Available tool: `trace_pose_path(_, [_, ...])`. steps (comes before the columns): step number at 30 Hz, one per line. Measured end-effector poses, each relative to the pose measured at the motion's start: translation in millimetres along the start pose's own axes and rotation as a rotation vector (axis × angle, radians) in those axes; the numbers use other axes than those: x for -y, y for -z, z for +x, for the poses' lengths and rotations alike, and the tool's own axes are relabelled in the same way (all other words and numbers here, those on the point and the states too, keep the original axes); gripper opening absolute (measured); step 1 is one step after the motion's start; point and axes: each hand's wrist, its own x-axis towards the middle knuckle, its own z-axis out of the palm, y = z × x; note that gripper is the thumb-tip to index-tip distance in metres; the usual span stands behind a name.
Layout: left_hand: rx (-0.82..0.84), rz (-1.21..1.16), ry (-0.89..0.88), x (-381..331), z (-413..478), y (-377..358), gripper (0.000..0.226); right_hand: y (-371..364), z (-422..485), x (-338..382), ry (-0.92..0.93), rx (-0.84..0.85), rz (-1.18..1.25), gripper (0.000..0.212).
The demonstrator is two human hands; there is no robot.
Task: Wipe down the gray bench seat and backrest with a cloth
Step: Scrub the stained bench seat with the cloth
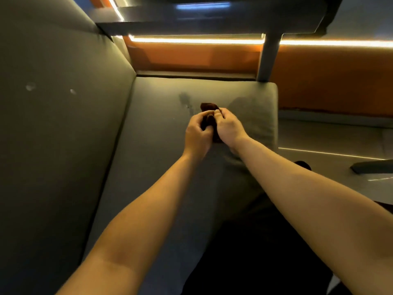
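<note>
The gray backrest (pixel 59 128) rises left of the padded bench seat (pixel 155 150). Over the seat, the left hand (pixel 196 136) and right hand (pixel 229 127) both curl round a small dark cloth (pixel 209 107) bunched between them; it looks soft and light, best gripped wadded in one palm

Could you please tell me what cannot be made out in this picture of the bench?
All in the head view:
- cloth: mostly covered by the left hand and right hand.
- backrest: cut off by the left edge.
- seat: near end hidden behind the forearms.
- stain: too dim to tell wet from dirt.
</note>
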Motion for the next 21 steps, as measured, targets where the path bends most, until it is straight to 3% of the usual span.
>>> trace_pose_path(3, [-0.261, 0.228, -0.057, 1, 15, 30, 0.037, -8, 5, -5, 0.125, 0.039, -0.435, 0.044])
trace_pose_path(6, [-0.459, 0.377, -0.050, 8, 38, 55, 0.036, -1, 10, -9, 0.142, -0.071, -0.728, 0.049])
trace_pose_path(10, [-0.273, 0.401, 0.127, 11, 58, 40, 0.059, 14, 20, -32, 0.103, -0.099, -0.794, 0.050])
trace_pose_path(12, [-0.211, 0.479, 0.068, 11, 64, 22, 0.064, 20, 23, -39, 0.155, -0.121, -0.817, 0.049])
trace_pose_path(16, [-0.169, 0.648, -0.169, 10, 78, -17, 0.049, 35, 31, -39, 0.211, -0.202, -0.836, 0.051])
trace_pose_path(21, [-0.160, 0.567, -0.253, -2, 79, -54, 0.030, 53, 41, -31, 0.155, -0.201, -0.795, 0.048])
